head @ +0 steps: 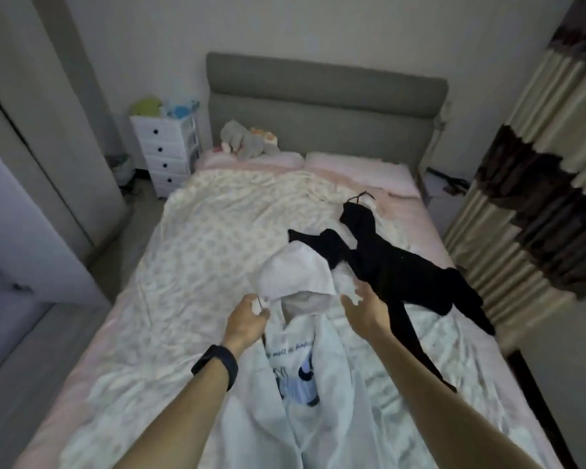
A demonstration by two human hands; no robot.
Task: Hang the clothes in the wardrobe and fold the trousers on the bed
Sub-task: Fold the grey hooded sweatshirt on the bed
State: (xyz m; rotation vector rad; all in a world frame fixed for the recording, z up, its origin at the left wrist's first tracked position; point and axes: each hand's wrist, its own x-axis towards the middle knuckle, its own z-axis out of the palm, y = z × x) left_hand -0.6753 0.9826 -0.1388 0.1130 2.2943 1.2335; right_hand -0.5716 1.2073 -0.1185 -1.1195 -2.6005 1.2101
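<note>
Presently pinching white hoodie (318, 384) at neckline with left hand (247, 319); lengthwise near-to-far, hood far. Right hand (359, 306) just right of neckline, grip indeterminate.

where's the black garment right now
In the head view, the black garment lies on the right side of the bed, just beyond the right hand and right of the white hoodie.

White drawers (165, 154), plush toys (249, 142), striped curtain (538, 184)

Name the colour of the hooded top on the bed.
White hooded top; seen in head view.
</note>
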